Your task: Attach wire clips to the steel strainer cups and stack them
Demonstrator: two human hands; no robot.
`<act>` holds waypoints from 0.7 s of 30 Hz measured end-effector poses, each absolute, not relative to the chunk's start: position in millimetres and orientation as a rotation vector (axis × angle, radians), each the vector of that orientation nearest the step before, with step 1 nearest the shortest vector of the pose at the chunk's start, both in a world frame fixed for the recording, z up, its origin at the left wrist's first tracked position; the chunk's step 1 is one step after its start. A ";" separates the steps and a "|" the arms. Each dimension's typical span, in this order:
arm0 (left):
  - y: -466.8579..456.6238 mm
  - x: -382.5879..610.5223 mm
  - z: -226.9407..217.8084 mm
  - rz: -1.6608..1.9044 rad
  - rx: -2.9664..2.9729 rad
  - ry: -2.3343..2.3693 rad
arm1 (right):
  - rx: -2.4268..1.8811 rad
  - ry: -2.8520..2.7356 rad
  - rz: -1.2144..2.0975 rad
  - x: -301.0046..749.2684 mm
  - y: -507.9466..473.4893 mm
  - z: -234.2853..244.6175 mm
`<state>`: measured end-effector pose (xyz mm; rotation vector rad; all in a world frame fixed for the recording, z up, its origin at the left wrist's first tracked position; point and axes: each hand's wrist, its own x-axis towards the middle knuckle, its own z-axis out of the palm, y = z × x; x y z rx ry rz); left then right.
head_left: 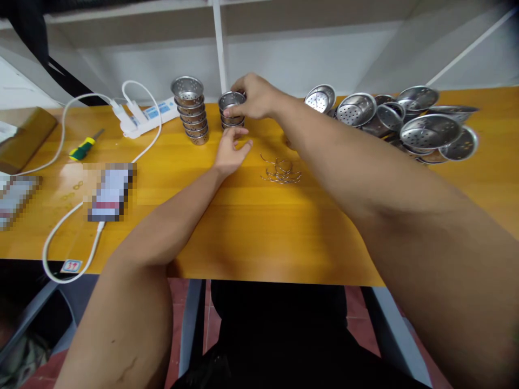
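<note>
My right hand (254, 97) reaches far over the yellow table (259, 227) and grips the top metal strainer cup (231, 101) of a short stack (232, 120). My left hand (230, 151) rests on the table just in front of that stack, fingers loosely stretched, holding nothing. A taller stack of the same perforated cups (193, 111) stands to the left. A small heap of thin wire clips (280, 170) lies on the table to the right of my left hand.
A pile of perforated metal strainer bowls (409, 124) fills the back right. A white power strip (146, 114) with cables, a green-yellow screwdriver (84, 145), a phone (110, 192) on a cable and a brown box (22, 138) lie at left. A white wall runs behind.
</note>
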<state>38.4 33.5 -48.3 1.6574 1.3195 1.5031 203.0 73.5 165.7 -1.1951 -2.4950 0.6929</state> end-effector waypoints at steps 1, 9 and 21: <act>35.0 37.3 -48.6 1.504 1.651 1.319 | -1.211 -2.469 0.698 203.2 72.6 163.7; 35.5 28.0 -46.9 1.464 1.718 1.349 | -1.217 -2.330 0.684 218.5 51.8 150.7; 35.2 25.5 -47.2 1.453 1.797 1.350 | -1.875 -2.631 0.450 368.1 13.1 166.1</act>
